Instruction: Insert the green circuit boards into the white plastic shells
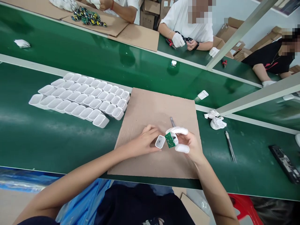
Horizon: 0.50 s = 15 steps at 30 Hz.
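My left hand (148,139) is closed around a small white plastic case (160,142), whose hollow end faces up toward me. Just to its right, a green circuit board (170,140) with a white part behind it is pinched in my right hand (192,146). White finger cots cover my right thumb and forefinger. The board and the case are close together but apart, above a cardboard sheet (150,165). Beyond my right hand lies a thin metal tool (172,122), its near end hidden by my fingers.
Rows of white cases (79,97) stand to the left. On the right are crumpled white material (217,123), a slim metal tool (231,146) and a black device (284,162). Across the green belt (98,53), which carries a few white pieces, co-workers sit near a circuit-board pile (87,16).
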Available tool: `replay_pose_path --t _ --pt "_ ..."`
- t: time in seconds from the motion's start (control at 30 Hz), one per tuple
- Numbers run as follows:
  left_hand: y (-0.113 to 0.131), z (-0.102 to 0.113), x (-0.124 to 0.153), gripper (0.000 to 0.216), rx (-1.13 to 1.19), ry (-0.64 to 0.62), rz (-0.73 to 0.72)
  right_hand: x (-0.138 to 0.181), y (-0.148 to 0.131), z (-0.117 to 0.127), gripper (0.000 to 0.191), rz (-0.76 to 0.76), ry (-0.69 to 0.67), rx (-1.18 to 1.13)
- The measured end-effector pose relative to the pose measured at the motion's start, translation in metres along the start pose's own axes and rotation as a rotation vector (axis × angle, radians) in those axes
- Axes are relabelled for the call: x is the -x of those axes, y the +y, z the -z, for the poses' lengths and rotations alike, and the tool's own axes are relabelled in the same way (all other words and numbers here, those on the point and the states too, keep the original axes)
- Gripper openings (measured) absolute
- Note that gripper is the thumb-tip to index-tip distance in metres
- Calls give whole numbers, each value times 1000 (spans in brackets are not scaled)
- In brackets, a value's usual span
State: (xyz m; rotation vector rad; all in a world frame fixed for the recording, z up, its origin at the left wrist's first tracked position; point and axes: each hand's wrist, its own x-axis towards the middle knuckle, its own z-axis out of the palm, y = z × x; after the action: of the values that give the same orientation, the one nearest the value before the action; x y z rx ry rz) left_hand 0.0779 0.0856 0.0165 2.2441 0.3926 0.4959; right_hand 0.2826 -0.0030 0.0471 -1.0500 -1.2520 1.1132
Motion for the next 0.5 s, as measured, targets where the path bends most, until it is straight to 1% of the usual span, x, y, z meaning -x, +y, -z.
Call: replay_pose_path --t 0.07,0.13,0.2,0.27,0.33,0.4,0.5 --pt "3 -1 1 44 5 162 -69 5 -6 -8 39 99 -1 84" --pt "7 1 3 53 -43 308 -180 11 -9 -15 41 215 26 194" --pt "10 4 6 58 -118 394 -276 16 -8 -20 46 326 52 288" --pt "11 7 8 58 -190 424 -320 21 -6 -24 50 413 67 352" --pt "12 8 10 56 -238 425 -315 24 -5 -27 53 473 89 401" --pt "12 8 11 58 -255 430 -307 25 -7 -29 57 511 97 441" --pt "14 6 13 60 -244 416 -308 25 -10 -32 64 527 64 505"
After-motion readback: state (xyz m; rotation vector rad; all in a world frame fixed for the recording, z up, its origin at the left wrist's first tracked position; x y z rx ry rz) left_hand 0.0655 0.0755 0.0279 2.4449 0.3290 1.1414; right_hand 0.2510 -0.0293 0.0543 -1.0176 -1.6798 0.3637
